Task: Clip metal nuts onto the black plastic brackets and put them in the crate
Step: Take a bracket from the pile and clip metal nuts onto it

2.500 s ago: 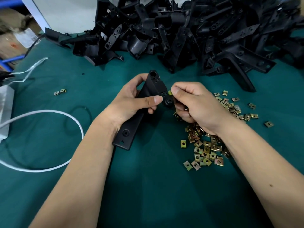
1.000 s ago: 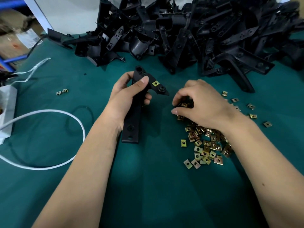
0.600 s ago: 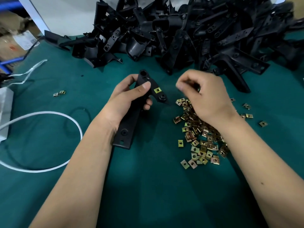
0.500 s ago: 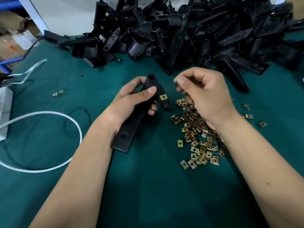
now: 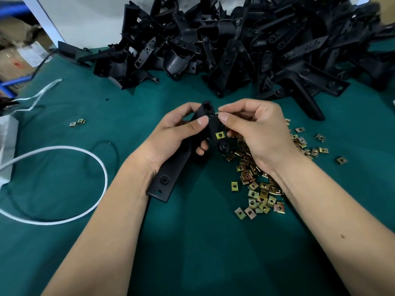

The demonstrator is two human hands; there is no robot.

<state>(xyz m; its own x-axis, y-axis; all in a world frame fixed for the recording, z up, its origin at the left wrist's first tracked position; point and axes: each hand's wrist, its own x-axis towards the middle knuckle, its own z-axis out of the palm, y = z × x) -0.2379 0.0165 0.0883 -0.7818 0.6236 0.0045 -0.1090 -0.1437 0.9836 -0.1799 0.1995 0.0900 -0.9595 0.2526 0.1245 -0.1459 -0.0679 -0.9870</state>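
My left hand [image 5: 178,135] grips a long black plastic bracket [image 5: 171,176] held above the green table, its upper end pointing away from me. One yellow metal nut [image 5: 220,135] sits clipped on the bracket's side arm. My right hand [image 5: 256,131] pinches thumb and forefinger right at the bracket's upper end; a sliver of metal shows between the fingertips, mostly hidden. A loose heap of metal nuts [image 5: 258,189] lies under and beside my right wrist. No crate is in view.
A big pile of black brackets [image 5: 245,45] fills the table's far side. A white cable loop [image 5: 70,184] and a thin black loop lie at left, by a white box [image 5: 5,146]. Two stray nuts [image 5: 77,123] sit further left. Cardboard boxes stand beyond the table's left edge.
My right hand picked a nut from the heap, lifted, and moved left to the bracket's upper end. My left hand tilted and raised the bracket slightly toward it.
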